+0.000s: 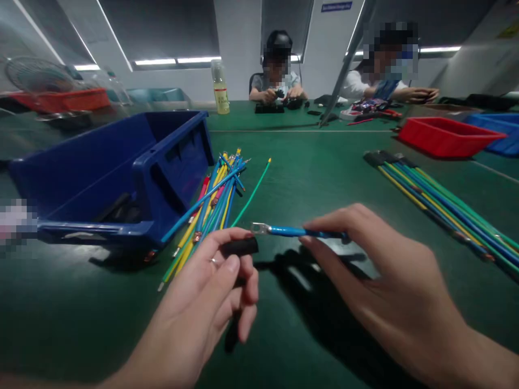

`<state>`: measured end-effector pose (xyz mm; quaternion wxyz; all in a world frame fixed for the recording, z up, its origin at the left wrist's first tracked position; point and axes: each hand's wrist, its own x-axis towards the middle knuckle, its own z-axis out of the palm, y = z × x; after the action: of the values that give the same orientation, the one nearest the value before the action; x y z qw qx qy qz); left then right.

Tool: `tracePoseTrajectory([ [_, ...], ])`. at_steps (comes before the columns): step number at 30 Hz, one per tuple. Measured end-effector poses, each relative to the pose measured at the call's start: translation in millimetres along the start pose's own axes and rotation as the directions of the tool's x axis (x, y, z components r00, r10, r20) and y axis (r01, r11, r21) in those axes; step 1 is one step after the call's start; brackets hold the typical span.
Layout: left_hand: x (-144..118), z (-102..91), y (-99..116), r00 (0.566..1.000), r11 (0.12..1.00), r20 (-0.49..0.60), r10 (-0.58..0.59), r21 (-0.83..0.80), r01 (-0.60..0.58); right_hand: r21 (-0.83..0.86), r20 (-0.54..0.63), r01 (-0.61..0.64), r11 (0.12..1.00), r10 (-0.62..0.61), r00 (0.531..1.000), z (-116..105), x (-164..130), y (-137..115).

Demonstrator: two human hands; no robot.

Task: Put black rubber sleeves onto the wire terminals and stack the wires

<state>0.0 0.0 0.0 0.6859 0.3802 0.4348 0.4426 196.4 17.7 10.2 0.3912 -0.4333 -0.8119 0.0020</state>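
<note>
To the right of the blue bin (190, 148), which is hard, smooth plastic, a thin blue wire (284, 231) is pinched between the thumb and fingers of the right hand (377, 270). Its shiny, flat metal end (263, 229) points toward the bin. The left hand (203, 292), closer to the bin, grasps a short, round black tube (245, 247), partly covered by its fingers. The metal end is just beside that hand's fingertip; I cannot tell if they touch. A messy pile of colored wires (223, 189) lies beside the bin, partly hidden by the left hand. Far right of the bin, a neat row of wires (441, 200) lies near a red tray (446, 138). Just past the bin's far corner stands a bottle (221, 92).
</note>
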Motion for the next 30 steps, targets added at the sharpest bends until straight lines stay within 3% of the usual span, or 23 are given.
tracePoseTrajectory([
  [9, -4.6, -8.8, 1.0, 0.994, 0.989, -0.017, -0.105, -0.111, 0.103, -0.027, 0.048, -0.149, 0.988, 0.150, 0.988, 2.9, -11.2, 6.8],
  [13, 3.3, -25.6, -12.4, 0.963, 0.968, 0.234, -0.133, -0.177, 0.177, -0.051, 0.086, -0.069, 0.996, 0.073, 0.994, 5.9, -14.2, 9.9],
  [15, 6.4, -30.5, -20.0, 0.951, 0.967, 0.281, -0.132, -0.173, 0.185, -0.023, 0.110, -0.026, 0.999, 0.028, 0.994, 7.4, -14.8, 11.0],
  [19, 2.4, -26.7, -20.7, 0.966, 0.972, 0.230, -0.115, -0.176, 0.157, 0.006, 0.142, -0.010, 1.000, 0.010, 0.990, 7.3, -15.2, 7.9],
  [24, -7.8, -10.9, -4.7, 0.971, 0.957, 0.091, -0.222, -0.173, 0.235, 0.007, 0.108, 0.020, 1.000, -0.021, 0.994, 4.1, -14.1, 1.1],
  [30, -8.5, -6.3, -7.4, 0.985, 0.978, 0.086, -0.153, -0.133, 0.163, 0.038, 0.090, 0.110, 0.993, -0.113, 0.990, 6.3, -12.5, 1.3],
])
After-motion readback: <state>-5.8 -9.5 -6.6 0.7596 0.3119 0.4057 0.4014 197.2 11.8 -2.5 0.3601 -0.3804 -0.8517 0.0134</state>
